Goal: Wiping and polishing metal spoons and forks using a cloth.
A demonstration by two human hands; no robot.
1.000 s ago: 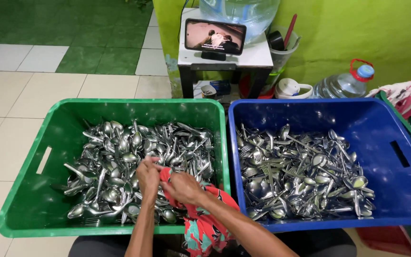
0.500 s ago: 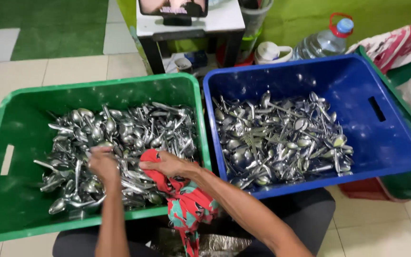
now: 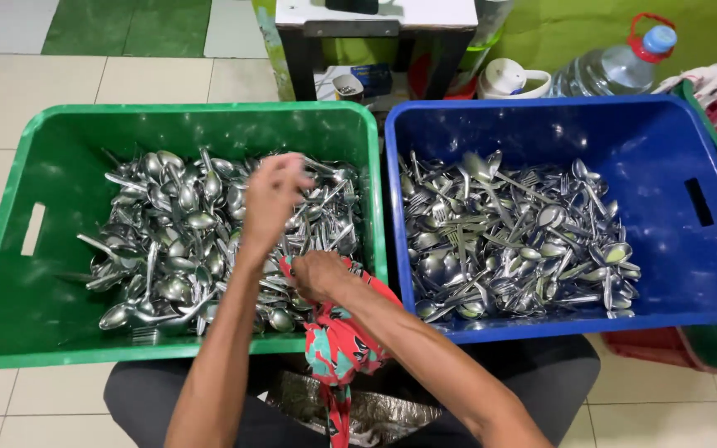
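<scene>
Two crates stand side by side on the tiled floor: a green crate [image 3: 10, 249] full of steel spoons [image 3: 176, 241] and a blue crate [image 3: 707, 274] full of mixed cutlery [image 3: 516, 241]. Behind them are a water bottle [image 3: 616, 70] and a small stand [image 3: 375, 25]. The left hand [image 3: 271, 195] is raised above the spoons, blurred, so I cannot tell if it holds something. The right hand [image 3: 317, 274] rests low at the green crate's front edge, clenched on a red patterned cloth [image 3: 342, 348] that hangs over the rim.
</scene>
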